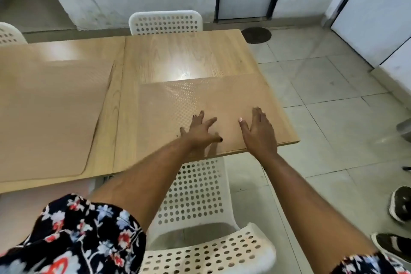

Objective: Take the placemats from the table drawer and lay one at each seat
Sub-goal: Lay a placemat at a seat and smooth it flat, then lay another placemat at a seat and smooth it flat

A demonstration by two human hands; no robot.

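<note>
placemats are already out on the light wood-grain surface [189,55]: a tan, thin, rectangular placemat with a fine embossed dot texture [200,100] lies at the near right corner, squared to the surface's edges, directly in front of the white perforated plastic chair [195,196] that is pushed in below it. the left hand [200,129] and the right hand [259,133] both rest flat on this mat near its front edge, fingers spread and straight, gripping nothing; they seem to be pressing and smoothing it so that it lies flush and lines up with the seat. a second tan mat with a rounded corner [49,113] lies to the left on the adjoining part of the surface, its near corner just inside the edge, likely for a seat on that side. across the surface stands another white perforated chair back [165,22], and the wood in front of it is bare, so that seat appears not yet served. the mats look flexible and slightly glossy, catching the ceiling light much as the wood does. the drawer itself is not visible. floral sleeves [84,236] show at the bottom, and pale floor tiles [333,118] lie to the right
</note>
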